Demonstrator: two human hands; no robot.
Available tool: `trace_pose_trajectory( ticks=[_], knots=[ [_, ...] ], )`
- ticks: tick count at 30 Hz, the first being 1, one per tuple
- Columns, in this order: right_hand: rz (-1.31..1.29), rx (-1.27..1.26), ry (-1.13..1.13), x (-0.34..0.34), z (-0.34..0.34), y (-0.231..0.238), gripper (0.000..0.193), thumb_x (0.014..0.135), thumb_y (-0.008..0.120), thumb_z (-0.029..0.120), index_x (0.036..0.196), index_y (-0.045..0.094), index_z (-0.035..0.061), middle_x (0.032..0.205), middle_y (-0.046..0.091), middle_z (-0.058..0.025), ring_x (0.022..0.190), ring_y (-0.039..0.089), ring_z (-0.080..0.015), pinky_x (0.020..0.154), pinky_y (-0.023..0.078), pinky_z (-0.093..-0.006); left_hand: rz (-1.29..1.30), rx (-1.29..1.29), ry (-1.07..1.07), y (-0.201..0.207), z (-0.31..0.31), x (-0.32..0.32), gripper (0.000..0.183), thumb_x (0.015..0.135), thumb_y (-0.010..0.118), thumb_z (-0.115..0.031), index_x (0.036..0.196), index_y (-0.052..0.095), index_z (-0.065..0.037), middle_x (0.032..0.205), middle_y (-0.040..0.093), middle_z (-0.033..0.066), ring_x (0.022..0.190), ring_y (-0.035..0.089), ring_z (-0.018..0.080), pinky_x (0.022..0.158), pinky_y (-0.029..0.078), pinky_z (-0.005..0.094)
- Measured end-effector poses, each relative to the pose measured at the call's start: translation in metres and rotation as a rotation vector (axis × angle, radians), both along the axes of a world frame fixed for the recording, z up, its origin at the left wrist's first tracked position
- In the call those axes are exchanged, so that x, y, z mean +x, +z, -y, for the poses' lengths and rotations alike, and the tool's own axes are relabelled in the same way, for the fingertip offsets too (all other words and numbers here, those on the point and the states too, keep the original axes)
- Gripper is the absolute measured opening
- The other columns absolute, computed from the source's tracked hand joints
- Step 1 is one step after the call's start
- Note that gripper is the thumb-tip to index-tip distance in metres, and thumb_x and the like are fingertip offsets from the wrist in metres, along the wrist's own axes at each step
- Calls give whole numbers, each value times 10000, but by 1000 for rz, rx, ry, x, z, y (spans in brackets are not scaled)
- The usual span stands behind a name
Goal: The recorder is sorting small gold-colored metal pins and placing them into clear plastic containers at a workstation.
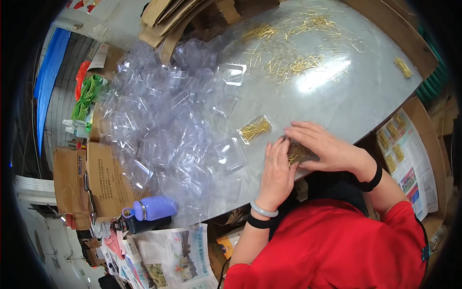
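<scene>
At the table's near edge, my left hand (276, 169) and my right hand (328, 148) come together around a small bundle of gold wire hooks (297, 154). The left fingers press along its left side; the right thumb and fingers curve round its right side. Much of the bundle is hidden by the hands, and I cannot tell whether it lies in a tray. Just beyond my left hand sits a clear plastic tray filled with gold hooks (255, 129). Farther off, loose gold hooks (305, 63) are strewn over the grey table (365, 103).
A big heap of clear plastic shells (166, 120) covers the table's left side. Another hook bundle (403, 67) lies at the far right edge. Filled packs (392, 132) rest in a newspaper-lined cardboard box (435, 139) at right. A purple bottle (158, 208) stands lower left.
</scene>
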State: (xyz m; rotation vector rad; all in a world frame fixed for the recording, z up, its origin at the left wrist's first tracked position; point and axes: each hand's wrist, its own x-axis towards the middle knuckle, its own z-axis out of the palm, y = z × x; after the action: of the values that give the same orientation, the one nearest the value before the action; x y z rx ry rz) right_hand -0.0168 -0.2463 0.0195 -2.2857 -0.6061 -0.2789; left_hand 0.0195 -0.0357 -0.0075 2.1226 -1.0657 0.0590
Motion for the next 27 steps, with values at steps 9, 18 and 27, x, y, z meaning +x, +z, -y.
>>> trace_pose_trajectory(
  ticks=[9,18,27],
  knots=[
    [-20,-16,8,-9,16,-2,659,737,831,167,1329,571,41,1270,605,-147,1232,540,-357,1072,427,-459,3,-2,-12,3,-2,1,573,939,642,-60,1461,412,-2,1339,568,219,1357,472,403,1204,274,557],
    [54,-162,-74,-6,8,-5,539,723,834,193,1186,598,49,1168,594,-152,1143,563,-346,1013,442,-458,-10,27,-67,12,-4,1,630,942,595,-44,1519,350,19,1401,514,235,1364,449,408,1208,275,540],
    [111,-177,-80,-19,-26,-16,526,912,608,110,1408,489,-17,1404,521,-218,1293,522,-370,1119,405,-452,-1,59,11,-4,-2,-4,870,890,653,-42,1593,146,34,1479,424,278,1374,420,438,1186,310,501]
  ],
)
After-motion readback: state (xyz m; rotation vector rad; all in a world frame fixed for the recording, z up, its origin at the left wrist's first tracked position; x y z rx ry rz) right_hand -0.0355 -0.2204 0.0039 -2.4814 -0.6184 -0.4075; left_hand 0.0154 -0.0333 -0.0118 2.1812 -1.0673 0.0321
